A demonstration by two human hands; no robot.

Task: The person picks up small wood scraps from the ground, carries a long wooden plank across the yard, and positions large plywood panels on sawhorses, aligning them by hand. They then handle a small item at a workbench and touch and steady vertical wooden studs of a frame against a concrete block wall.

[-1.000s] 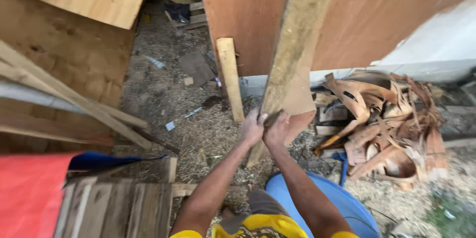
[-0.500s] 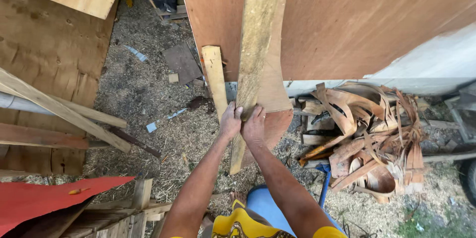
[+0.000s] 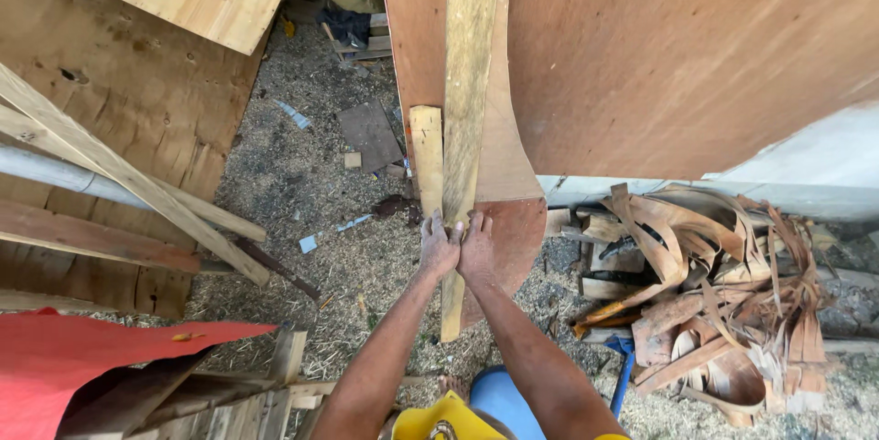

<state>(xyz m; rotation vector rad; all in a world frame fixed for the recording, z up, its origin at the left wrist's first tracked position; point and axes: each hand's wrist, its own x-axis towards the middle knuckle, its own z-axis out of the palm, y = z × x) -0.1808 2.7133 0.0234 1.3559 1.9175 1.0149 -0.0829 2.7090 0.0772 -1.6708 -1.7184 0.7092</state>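
Note:
A long pale wooden plank (image 3: 467,101) stands nearly upright in front of me, its lower end near the sawdust-covered ground. My left hand (image 3: 438,246) and my right hand (image 3: 476,248) both grip it side by side, low on its length. A shorter plank (image 3: 426,156) leans just to its left. Behind them stands a large reddish-brown plywood sheet (image 3: 659,65), with a curved reddish panel (image 3: 508,229) right beside my right hand.
A heap of curled brown veneer strips (image 3: 714,284) lies at the right. Plywood sheets (image 3: 101,83) and slanted timber battens (image 3: 128,174) fill the left, above a red sheet (image 3: 73,358) and a wooden pallet (image 3: 247,394). A blue handle (image 3: 624,376) pokes out near my right arm.
The long plank has swung from tilted to nearly upright and shifted left in view. Both hands stay closed on it, and the view has drifted so the veneer heap sits lower.

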